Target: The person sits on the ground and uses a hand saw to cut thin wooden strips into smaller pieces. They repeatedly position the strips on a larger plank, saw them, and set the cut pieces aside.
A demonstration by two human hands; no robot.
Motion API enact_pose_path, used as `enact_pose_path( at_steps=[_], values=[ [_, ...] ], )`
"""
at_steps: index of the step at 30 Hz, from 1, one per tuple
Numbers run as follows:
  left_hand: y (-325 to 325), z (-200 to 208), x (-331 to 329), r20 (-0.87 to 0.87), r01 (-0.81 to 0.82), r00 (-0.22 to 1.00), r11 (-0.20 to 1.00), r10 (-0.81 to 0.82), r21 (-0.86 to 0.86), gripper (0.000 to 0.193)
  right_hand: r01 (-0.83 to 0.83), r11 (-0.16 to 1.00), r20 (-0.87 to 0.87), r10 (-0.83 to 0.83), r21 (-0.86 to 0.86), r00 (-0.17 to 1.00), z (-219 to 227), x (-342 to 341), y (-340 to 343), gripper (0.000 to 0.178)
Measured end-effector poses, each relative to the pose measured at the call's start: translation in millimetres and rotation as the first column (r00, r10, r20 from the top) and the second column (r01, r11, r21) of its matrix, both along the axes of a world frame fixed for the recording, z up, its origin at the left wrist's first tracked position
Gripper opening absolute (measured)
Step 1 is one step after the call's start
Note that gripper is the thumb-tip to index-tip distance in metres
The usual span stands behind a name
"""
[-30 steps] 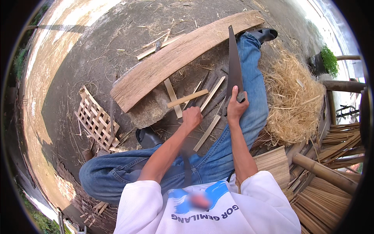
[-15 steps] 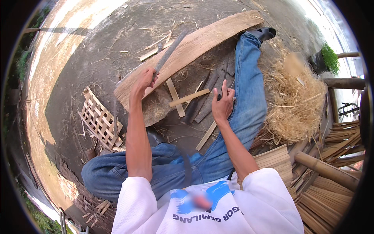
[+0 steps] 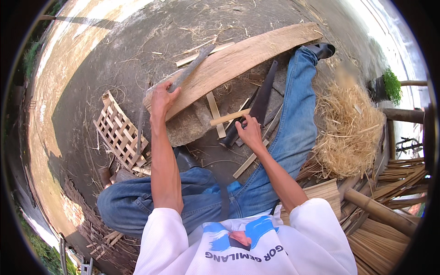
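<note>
My left hand [image 3: 164, 97] is closed round the lower end of a grey stick [image 3: 195, 66], which slants across the left part of a long wooden plank [image 3: 256, 48]. My right hand [image 3: 250, 130] has its bent thumb and forefinger apart beside the right end of a short bamboo strip [image 3: 224, 118]. A dark-bladed saw [image 3: 264, 94] lies just beyond that hand, and its handle end is partly hidden by my fingers. The strip crosses a second bamboo strip [image 3: 213, 107]. A black handle-like piece [image 3: 226, 139] lies below them.
At the left lies a woven bamboo panel [image 3: 118, 130]. A heap of shavings [image 3: 350, 130] spreads right of my outstretched leg [image 3: 300, 105]. Bamboo poles [image 3: 380, 211] and bundled strips [image 3: 380, 236] are at the lower right. A potted plant [image 3: 391, 82] stands beyond the shavings.
My left hand and the grey stick have lowered towards the plank. The saw has turned from edge-on to flat, and my right hand has moved down and left, towards the bamboo strip.
</note>
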State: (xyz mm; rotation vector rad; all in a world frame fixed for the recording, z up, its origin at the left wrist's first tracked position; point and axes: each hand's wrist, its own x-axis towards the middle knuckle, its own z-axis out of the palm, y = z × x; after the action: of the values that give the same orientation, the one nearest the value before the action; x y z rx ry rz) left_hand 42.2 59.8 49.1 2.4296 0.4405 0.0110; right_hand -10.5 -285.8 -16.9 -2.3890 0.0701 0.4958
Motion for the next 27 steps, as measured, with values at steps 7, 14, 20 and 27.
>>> enact_pose_path(
  at_steps=[7, 14, 20, 27],
  values=[
    [-10.4, 13.0, -0.5, 0.093, -0.022, 0.995, 1.000, 0.022, 0.005, 0.037, 0.870, 0.328, -0.864, -0.225, 0.368, 0.450, -41.0, 10.5, 42.5, 0.032],
    [28.7, -1.1, -26.9, -0.011, -0.040, 0.999, 0.985, 0.042, 0.167, 0.052, 0.794, 0.264, -0.799, -0.114, 0.548, 0.590, 26.7, -13.9, 84.4, 0.019],
    [56.9, 14.2, -63.9, 0.048, -0.482, 0.873, 0.874, 0.485, -0.065, 0.039, 0.457, 0.329, -0.475, -0.029, 0.827, 0.880, 61.9, 28.8, 153.5, 0.021],
    [9.2, -2.9, -65.7, 0.075, -0.713, 0.659, 0.653, 0.749, -0.257, 0.019, 0.313, 0.362, -0.332, -0.010, 0.878, 0.943, 51.2, 82.9, 228.5, 0.021]
  ],
)
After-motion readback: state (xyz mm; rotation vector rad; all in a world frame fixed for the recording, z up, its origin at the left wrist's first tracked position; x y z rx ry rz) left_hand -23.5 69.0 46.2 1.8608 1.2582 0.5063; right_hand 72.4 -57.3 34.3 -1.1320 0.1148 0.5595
